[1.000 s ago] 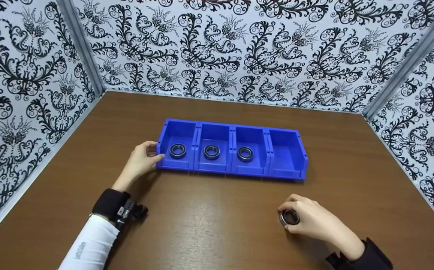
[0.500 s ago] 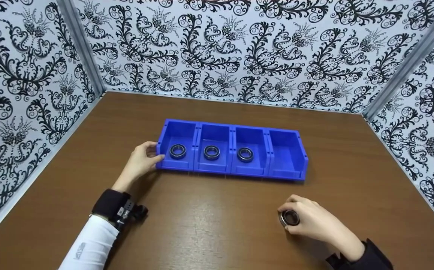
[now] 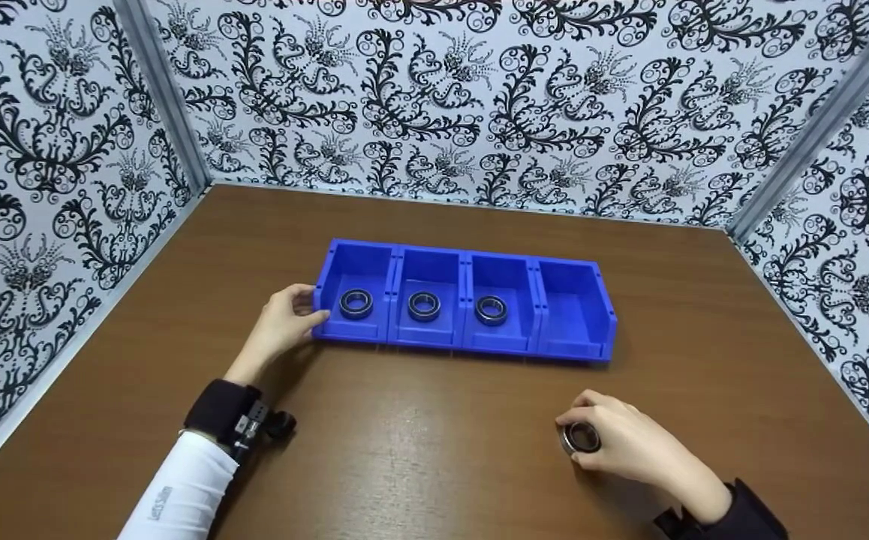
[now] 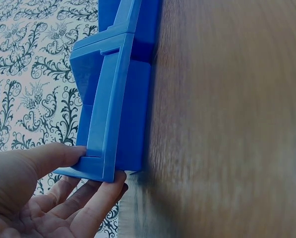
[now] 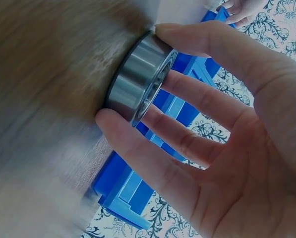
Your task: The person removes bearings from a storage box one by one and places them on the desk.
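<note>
A row of joined blue plastic bins [image 3: 502, 343] stands mid-table. My left hand [image 3: 284, 319] grips the outer wall of its leftmost compartment; in the left wrist view the thumb [image 4: 63, 154] lies over the rim and the fingers are beneath and outside. Ball bearings lie flat in three compartments: a left one [image 3: 345, 307], a middle one [image 3: 413, 309] and a right one [image 3: 481, 313]. The rightmost compartment holds nothing. Nearer the front right, my right hand [image 3: 622, 439] pinches another ball bearing [image 5: 133, 79] by its steel outer ring, thumb opposite a finger, close over the table.
The brown wooden table [image 3: 397, 435] is enclosed at the back and sides by panels with a black-and-white scroll pattern [image 3: 449, 97]. Grey metal posts [image 3: 164, 97] stand at the back corners. Each wrist wears a black strap [image 3: 221, 409] with a camera mount.
</note>
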A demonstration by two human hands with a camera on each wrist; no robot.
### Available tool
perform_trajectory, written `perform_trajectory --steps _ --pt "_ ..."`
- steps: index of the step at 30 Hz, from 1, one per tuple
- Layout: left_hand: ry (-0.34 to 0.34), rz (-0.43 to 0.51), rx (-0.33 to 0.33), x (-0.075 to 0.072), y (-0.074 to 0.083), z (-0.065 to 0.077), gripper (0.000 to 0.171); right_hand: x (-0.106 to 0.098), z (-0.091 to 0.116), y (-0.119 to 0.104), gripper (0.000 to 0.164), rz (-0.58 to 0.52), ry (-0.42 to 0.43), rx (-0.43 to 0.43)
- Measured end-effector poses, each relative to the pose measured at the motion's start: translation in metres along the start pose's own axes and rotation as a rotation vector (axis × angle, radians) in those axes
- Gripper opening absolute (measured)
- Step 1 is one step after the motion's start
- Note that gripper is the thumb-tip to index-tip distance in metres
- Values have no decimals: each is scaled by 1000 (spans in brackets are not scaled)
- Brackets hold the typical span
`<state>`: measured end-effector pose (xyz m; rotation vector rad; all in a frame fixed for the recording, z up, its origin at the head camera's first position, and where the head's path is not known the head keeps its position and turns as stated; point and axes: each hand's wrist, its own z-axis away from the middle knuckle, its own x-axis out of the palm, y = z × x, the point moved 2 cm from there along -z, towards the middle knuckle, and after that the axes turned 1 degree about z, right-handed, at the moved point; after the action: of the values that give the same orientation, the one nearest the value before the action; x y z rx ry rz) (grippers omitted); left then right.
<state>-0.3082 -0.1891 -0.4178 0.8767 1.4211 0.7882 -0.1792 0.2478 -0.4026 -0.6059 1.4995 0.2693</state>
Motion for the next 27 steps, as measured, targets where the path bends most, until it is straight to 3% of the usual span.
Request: perform_trajectory --steps 27 --pt "1 12 12 0 -2 -2 46 -4 -1 0 35 -30 -54 1"
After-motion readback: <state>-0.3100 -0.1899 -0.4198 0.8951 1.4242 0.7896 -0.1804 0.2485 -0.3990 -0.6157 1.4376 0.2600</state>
